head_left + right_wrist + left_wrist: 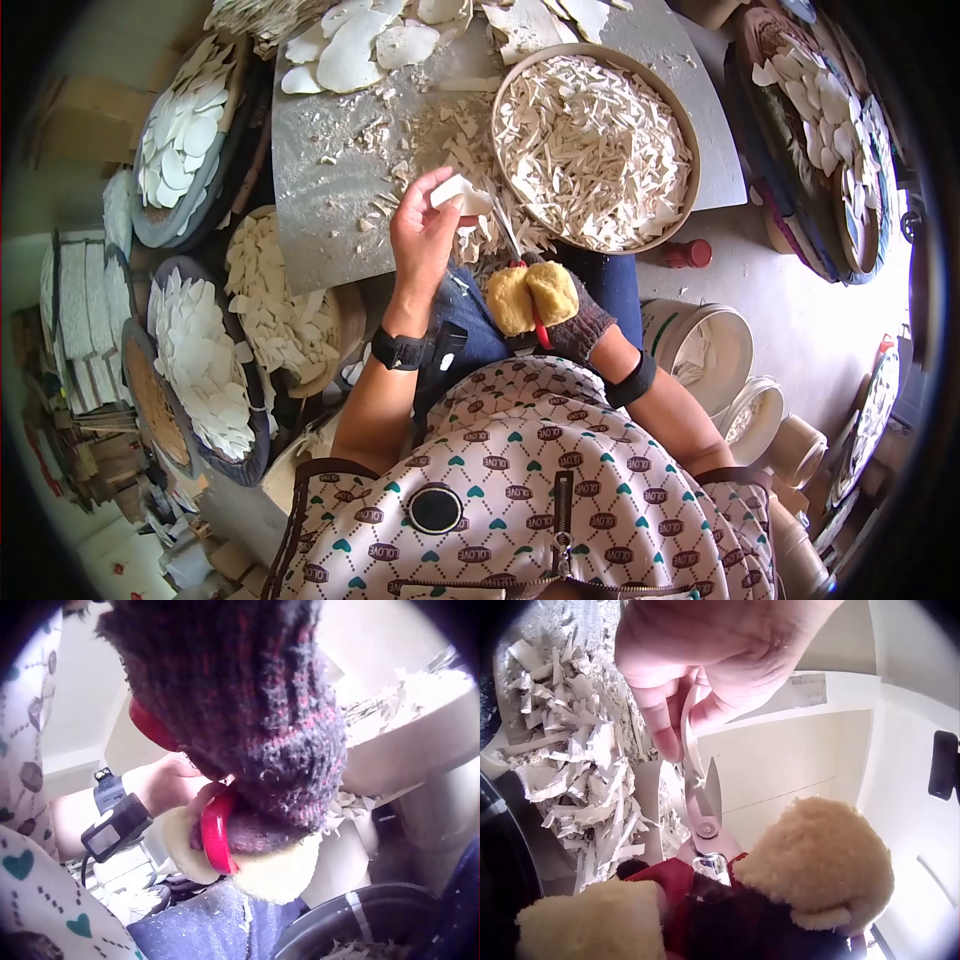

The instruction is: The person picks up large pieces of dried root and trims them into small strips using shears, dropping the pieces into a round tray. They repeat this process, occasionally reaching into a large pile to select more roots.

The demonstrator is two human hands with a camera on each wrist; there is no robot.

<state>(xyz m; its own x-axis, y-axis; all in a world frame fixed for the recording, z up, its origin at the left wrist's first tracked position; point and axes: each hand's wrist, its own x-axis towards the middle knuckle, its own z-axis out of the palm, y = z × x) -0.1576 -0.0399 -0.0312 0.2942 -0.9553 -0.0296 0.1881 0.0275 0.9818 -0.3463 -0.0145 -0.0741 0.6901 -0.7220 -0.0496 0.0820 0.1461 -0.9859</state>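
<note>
A bare left hand (420, 238) pinches a small white flat piece (462, 196) between thumb and fingers, over the near edge of the metal table. The right hand (580, 318), in a dark knitted glove, grips red-handled shears (706, 827) with yellow fluffy padding (531, 297) around the handles. In the left wrist view the shears' blades stand parted, at the lower end of the piece (692, 735) under the left hand (712, 660). The gloved hand (247, 727) has its fingers through a red handle loop (217, 832) in the right wrist view.
A round tray (693, 150) full of white slivers lies on the metal table (320, 215), right of the hands. Larger white pieces (350, 50) lie at its back left. Baskets of pieces (200, 370) stand at the left, buckets (735, 355) and a red object (688, 254) at the right.
</note>
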